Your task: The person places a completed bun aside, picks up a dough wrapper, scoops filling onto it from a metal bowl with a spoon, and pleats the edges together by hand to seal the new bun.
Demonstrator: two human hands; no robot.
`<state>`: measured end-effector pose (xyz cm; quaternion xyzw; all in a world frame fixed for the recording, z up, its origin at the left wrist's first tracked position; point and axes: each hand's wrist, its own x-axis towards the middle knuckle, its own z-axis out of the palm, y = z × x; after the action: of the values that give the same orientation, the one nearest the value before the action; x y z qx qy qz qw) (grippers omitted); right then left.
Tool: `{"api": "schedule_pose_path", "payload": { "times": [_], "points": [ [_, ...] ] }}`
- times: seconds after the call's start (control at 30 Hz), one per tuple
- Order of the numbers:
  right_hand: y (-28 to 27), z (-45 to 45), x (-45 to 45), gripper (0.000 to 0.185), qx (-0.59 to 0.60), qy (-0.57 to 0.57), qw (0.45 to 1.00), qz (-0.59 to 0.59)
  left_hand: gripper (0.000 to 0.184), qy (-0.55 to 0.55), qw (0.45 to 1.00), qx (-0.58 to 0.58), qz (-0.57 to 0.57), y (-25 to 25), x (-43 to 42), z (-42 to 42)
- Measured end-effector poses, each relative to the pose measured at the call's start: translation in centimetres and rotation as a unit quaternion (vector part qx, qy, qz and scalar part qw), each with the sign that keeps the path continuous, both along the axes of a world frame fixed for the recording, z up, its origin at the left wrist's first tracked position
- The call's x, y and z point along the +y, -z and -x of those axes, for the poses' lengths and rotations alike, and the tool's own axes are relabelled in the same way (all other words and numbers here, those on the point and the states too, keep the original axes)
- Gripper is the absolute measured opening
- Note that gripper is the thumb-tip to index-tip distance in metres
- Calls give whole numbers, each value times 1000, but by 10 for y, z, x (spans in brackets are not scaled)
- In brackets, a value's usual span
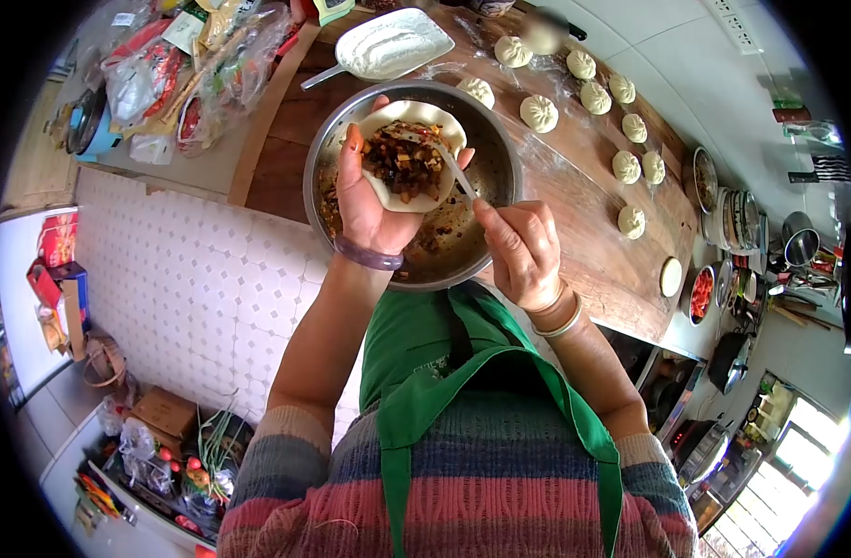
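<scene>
Head view: bowl (496,167) with filling scraps (432,244)

Above the steel mixing bowl (496,158), the filled dough wrapper (435,113) and spoon (459,174) bar the way down. To the bowl's right, bare wooden tabletop (574,195) leaves passage before the pleated buns (627,167); past its far rim, the flour scoop (346,58) obstructs.

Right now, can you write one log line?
left hand: holds wrapper, filling inside; right hand: holds spoon at filling; bowl: beneath wrapper
</scene>
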<state>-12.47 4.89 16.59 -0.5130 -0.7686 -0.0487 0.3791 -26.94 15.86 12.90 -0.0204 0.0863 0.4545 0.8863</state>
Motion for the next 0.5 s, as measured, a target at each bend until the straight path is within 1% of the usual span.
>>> {"api": "schedule_pose_path", "payload": {
  "times": [0.1,0.13,0.2,0.23,0.27,0.3,0.33,0.37,0.5],
  "points": [
    [-2,-3,1,41,66,13,998,-10,41,9,1000,-6,-13,2,2,1],
    [1,-1,1,35,134,38,990,-6,41,12,1000,-13,-17,2,2,2],
    [-4,-1,-1,26,286,63,956,34,41,12,1000,-6,-14,-1,1,3],
    [-8,-2,-1,20,370,72,925,55,41,13,1000,-3,-12,-3,1,4],
    [-15,-2,1,20,460,67,881,91,40,15,1000,-5,-8,-4,1,4],
    [-23,-2,4,22,548,66,825,117,40,18,1000,-7,-5,-5,1,5],
    [-31,-8,4,24,590,66,786,172,40,21,1000,-9,-2,-5,1,5],
    [-38,-9,8,25,607,93,764,195,39,22,1000,-12,-4,-4,0,5],
    [-43,-22,21,24,590,100,753,273,41,34,999,-29,-23,-1,-3,6]
  ]
}}
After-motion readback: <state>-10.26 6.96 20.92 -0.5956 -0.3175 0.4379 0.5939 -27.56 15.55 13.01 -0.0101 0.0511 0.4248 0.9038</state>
